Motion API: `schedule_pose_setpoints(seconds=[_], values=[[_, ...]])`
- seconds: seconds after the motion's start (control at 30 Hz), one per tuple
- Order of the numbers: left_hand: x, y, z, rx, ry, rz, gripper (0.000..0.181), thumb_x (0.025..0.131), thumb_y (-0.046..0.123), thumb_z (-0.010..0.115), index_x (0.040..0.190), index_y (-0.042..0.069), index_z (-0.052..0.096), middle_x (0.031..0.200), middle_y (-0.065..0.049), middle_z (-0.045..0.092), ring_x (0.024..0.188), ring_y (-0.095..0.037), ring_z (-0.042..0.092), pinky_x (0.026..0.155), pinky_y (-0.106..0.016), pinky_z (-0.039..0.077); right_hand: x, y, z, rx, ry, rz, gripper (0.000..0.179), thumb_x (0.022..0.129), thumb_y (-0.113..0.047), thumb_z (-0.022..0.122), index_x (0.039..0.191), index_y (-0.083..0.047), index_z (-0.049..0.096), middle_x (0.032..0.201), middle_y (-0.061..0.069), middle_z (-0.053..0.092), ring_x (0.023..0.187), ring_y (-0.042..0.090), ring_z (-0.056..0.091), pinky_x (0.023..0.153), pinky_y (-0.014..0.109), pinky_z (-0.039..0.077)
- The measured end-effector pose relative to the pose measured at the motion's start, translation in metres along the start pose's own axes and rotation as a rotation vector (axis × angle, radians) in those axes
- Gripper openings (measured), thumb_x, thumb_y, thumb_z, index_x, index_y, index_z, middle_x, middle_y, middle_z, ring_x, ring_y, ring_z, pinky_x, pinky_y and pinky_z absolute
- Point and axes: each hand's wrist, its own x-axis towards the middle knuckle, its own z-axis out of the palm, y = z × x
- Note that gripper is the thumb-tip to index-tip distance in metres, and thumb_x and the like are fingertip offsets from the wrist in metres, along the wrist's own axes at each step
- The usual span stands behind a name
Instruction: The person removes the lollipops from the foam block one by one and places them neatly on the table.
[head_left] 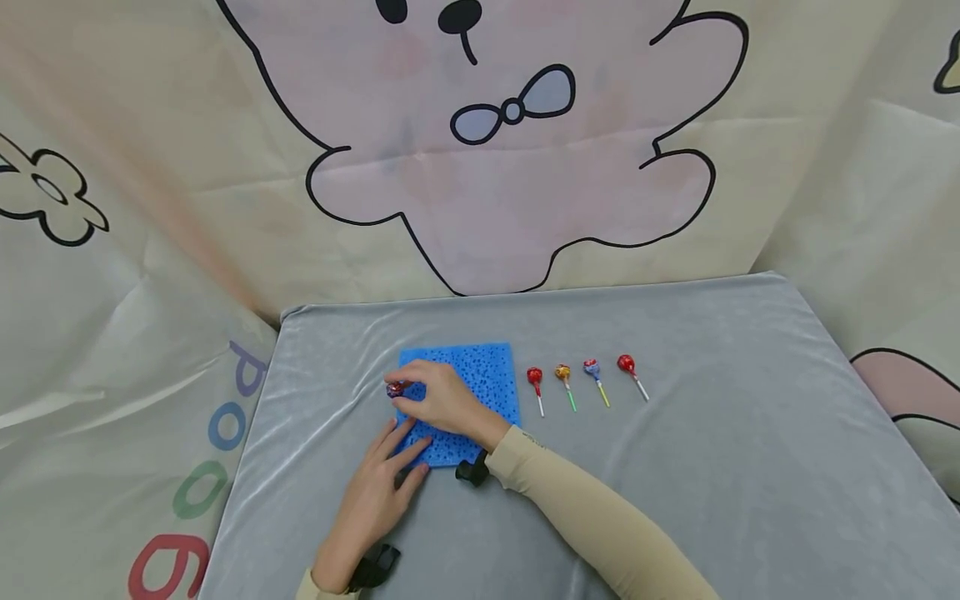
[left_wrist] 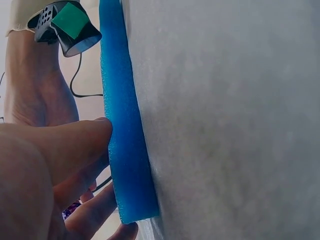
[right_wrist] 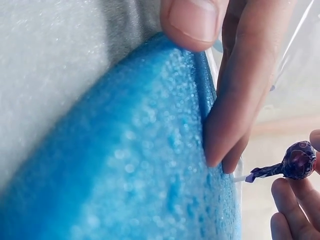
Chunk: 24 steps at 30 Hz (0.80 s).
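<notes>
Near the left edge of the blue sponge block (head_left: 480, 375), my right hand (head_left: 442, 398) pinches the candy head of a purple-wrapped lollipop (right_wrist: 298, 160) between thumb and fingers. Its short visible length of white stick meets the sponge's outline in the right wrist view. My left hand (head_left: 378, 492) has its fingers spread over the sponge's near-left corner. In the left wrist view, the left thumb touches the side of the sponge (left_wrist: 127, 150). Dark specks or holes dot the sponge's top.
Right of the sponge, several lollipops lie in a row on the grey cloth: a red one (head_left: 534, 377), an orange one (head_left: 562, 372), a blue-and-red one (head_left: 592, 368) and another red one (head_left: 626, 364). A printed cloth backdrop (head_left: 510, 192) rises behind the table.
</notes>
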Motion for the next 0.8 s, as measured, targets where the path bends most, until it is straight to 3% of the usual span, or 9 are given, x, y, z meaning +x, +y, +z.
schedule_pose_setpoints(seconds=[0.5, 0.8], values=[[0.0016, 0.0005, 0.0002, 0.001, 0.000, 0.005, 0.041, 0.098, 0.024, 0.076, 0.137, 0.014, 0.071, 0.161, -0.011, 0.048, 0.151, -0.044, 0.038, 0.114, -0.064, 0.043, -0.0005, 0.0027, 0.0013, 0.028, 0.013, 0.009, 0.030, 0.100, -0.009, 0.068, 0.129, -0.005, 0.072, 0.123, 0.008, 0.073, 0.110, 0.022, 0.072, 0.092, 0.037, 0.061], [0.0009, -0.0004, 0.0004, -0.001, 0.006, 0.006, 0.041, 0.097, 0.024, 0.076, 0.136, 0.014, 0.071, 0.161, -0.010, 0.048, 0.151, -0.044, 0.038, 0.113, -0.064, 0.044, -0.0003, -0.0014, 0.0003, 0.042, 0.052, 0.005, 0.027, 0.101, -0.012, 0.069, 0.127, -0.006, 0.073, 0.119, 0.005, 0.073, 0.109, 0.018, 0.071, 0.095, 0.038, 0.060]])
